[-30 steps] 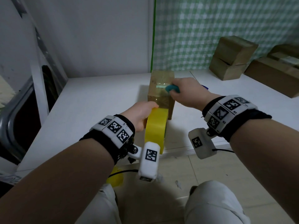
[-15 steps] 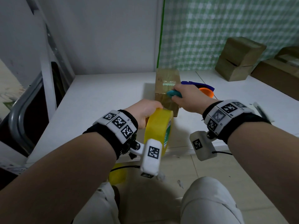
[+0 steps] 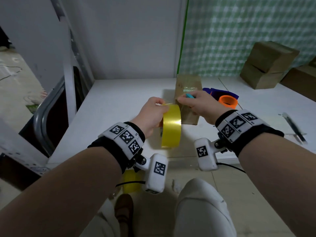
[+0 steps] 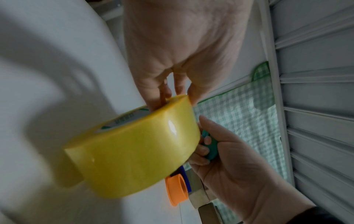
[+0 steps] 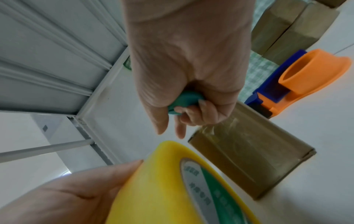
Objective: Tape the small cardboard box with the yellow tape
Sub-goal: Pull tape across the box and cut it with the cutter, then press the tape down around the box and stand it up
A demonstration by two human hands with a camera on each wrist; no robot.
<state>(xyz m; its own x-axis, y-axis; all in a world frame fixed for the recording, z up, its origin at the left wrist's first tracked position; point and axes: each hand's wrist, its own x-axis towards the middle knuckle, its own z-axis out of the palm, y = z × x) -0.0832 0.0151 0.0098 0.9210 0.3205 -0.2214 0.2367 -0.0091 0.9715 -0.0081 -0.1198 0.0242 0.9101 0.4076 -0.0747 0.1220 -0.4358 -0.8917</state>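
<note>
The left hand (image 3: 152,115) has the yellow tape (image 3: 171,126) roll held up on edge over the front part of the white counter (image 3: 111,100), fingers hooked through the core and thumb on the outer face, so that grip is clearly wrapped round the roll. In the left wrist view the tape (image 4: 134,145) sits right below the palm and it's a bit motion-blurred

The right hand (image 3: 196,106) is just beside it, its grip curled round a small teal thing (image 3: 189,95), some kind of cutter maybe, can't tell exactly. From the right wrist view the teal thing (image 5: 184,100) is tucked in the palm while the thumb and forefinger stick out toward the top rim of the tape (image 5: 172,181). Whether they're touching a loose tape end, hard to say

The small box (image 3: 187,98) stands on the counter right behind both hands, partly hidden by them, with glossy tape already showing on its faces in the right wrist view (image 5: 249,163). An orange and blue dispenser (image 3: 227,100) sits just to the right of the box. Two more cardboard boxes (image 3: 268,65) are stacked well off to the right near the green checked wall, and a pen (image 3: 294,129) lies further right on the counter
</note>
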